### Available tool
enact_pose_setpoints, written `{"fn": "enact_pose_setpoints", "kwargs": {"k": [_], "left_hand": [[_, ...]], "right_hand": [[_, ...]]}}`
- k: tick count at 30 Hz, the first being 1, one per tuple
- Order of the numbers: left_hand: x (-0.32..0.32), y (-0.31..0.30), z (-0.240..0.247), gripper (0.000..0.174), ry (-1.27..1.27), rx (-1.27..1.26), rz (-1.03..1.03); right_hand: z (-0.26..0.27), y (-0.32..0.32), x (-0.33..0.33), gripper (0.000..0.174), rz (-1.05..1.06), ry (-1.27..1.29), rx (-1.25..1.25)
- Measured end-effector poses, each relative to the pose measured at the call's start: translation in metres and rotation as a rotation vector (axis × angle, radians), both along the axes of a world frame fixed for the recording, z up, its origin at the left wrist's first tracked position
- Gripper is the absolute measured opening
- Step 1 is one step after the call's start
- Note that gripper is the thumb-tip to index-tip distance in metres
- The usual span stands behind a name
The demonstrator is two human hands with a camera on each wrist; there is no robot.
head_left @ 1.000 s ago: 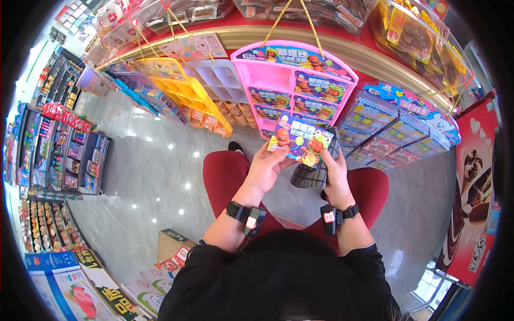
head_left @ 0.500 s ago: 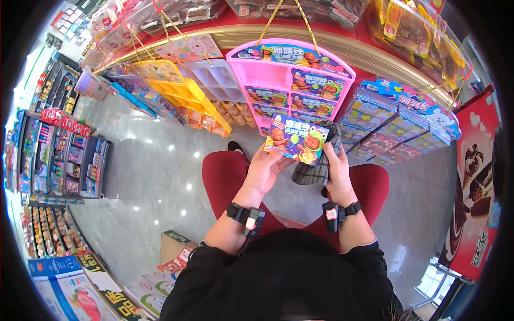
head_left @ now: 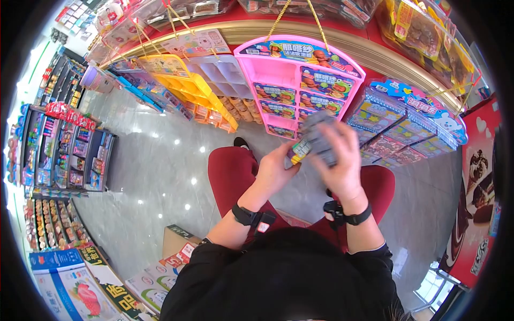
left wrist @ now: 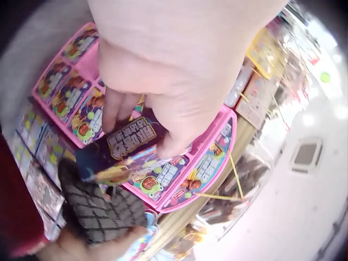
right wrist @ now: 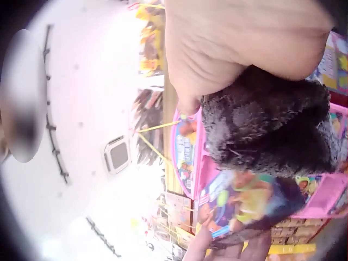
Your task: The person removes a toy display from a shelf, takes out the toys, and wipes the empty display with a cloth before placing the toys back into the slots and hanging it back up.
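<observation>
In the head view my left hand (head_left: 274, 172) pinches a small printed toy box (head_left: 299, 152), turned edge-on. Thumb and fingers lie on either side of the box (left wrist: 130, 138) in the left wrist view. My right hand (head_left: 342, 160), blurred, grips a dark grey checked cloth (head_left: 319, 140) against the box's right side. Seen from the right wrist, the fuzzy cloth (right wrist: 266, 122) bunches under the palm and covers part of the box (right wrist: 244, 204). Beyond both hands hangs a pink display rack (head_left: 267, 69) with similar boxes in several compartments.
A yellow rack (head_left: 184, 91) and a lilac rack (head_left: 217, 75) hang left of the pink one, a blue display (head_left: 401, 120) right of it. Cartons (head_left: 176, 241) stand at lower left, a red poster board (head_left: 476, 203) at far right.
The box has turned from facing me to edge-on. My right hand and the cloth have swung up over its right side, and the cloth no longer hangs below it.
</observation>
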State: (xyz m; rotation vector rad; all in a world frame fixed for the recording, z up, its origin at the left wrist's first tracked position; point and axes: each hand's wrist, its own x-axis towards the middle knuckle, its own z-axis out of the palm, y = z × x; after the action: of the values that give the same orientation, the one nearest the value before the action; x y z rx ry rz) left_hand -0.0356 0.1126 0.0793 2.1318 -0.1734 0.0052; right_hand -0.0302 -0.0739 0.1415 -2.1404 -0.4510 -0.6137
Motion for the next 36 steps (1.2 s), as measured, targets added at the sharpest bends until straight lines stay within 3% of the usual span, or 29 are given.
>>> {"fn": "enact_pose_setpoints", "kwargs": {"k": [2, 3, 4, 6, 7, 10, 11, 12, 13, 14, 16, 18, 20, 22, 27, 36], "left_hand": [[0.001, -0.009, -0.004, 0.052, -0.402, -0.039, -0.134], [0.004, -0.011, -0.005, 0.049, -0.544, 0.039, -0.119], [0.000, -0.009, -0.004, 0.049, -0.546, 0.038, -0.121], [-0.012, 0.005, -0.003, 0.047, -0.034, 0.231, -0.166], [-0.016, 0.010, -0.004, 0.047, -0.033, 0.232, -0.159], [-0.024, 0.021, -0.009, 0.046, 0.022, -0.103, -0.142], [-0.022, 0.024, -0.005, 0.048, 0.146, -0.301, -0.114], [-0.020, 0.026, -0.006, 0.051, 0.352, -0.676, -0.079], [-0.017, 0.028, -0.006, 0.052, 0.376, -0.790, -0.064], [-0.014, 0.029, -0.005, 0.052, 0.397, -0.902, -0.047], [-0.009, 0.030, -0.007, 0.051, 0.387, -0.954, -0.027], [0.000, 0.035, -0.014, 0.050, 0.373, -1.000, -0.007], [0.013, 0.045, -0.023, 0.048, 0.393, -1.225, 0.062], [0.031, 0.047, -0.002, 0.048, 0.268, -1.321, 0.099], [0.090, 0.060, -0.017, 0.039, 0.253, -1.565, 0.023], [0.158, 0.058, -0.040, 0.030, 0.180, -1.555, 0.164]], "right_hand": [[0.007, 0.020, 0.001, 0.064, 0.208, -0.099, -0.221], [0.001, 0.025, 0.001, 0.060, 0.199, -0.070, -0.218], [-0.007, 0.029, 0.002, 0.056, 0.194, -0.040, -0.216], [-0.024, 0.020, 0.010, 0.049, 0.048, -0.026, -0.253], [-0.032, 0.010, 0.013, 0.046, 0.000, 0.012, -0.273], [-0.074, -0.017, 0.022, 0.033, -0.170, 0.327, 0.013], [-0.086, -0.020, 0.022, 0.033, -0.171, 0.324, 0.008], [-0.092, -0.021, 0.019, 0.032, -0.097, 0.543, 0.491], [-0.096, -0.023, 0.015, 0.032, -0.011, 0.751, 0.979], [-0.099, -0.024, 0.010, 0.032, -0.006, 0.750, 0.970], [-0.098, -0.020, -0.002, 0.037, 0.003, 1.052, 1.263], [-0.108, -0.022, -0.006, 0.039, 0.008, 1.038, 1.285], [-0.112, -0.026, -0.009, 0.038, 0.092, 1.055, 1.486], [-0.110, -0.024, -0.012, 0.038, 0.137, 1.038, 1.491], [-0.110, -0.017, -0.023, 0.042, 0.181, 1.060, 1.417], [-0.150, -0.029, -0.034, 0.036, 0.125, 1.061, 1.338]]}}
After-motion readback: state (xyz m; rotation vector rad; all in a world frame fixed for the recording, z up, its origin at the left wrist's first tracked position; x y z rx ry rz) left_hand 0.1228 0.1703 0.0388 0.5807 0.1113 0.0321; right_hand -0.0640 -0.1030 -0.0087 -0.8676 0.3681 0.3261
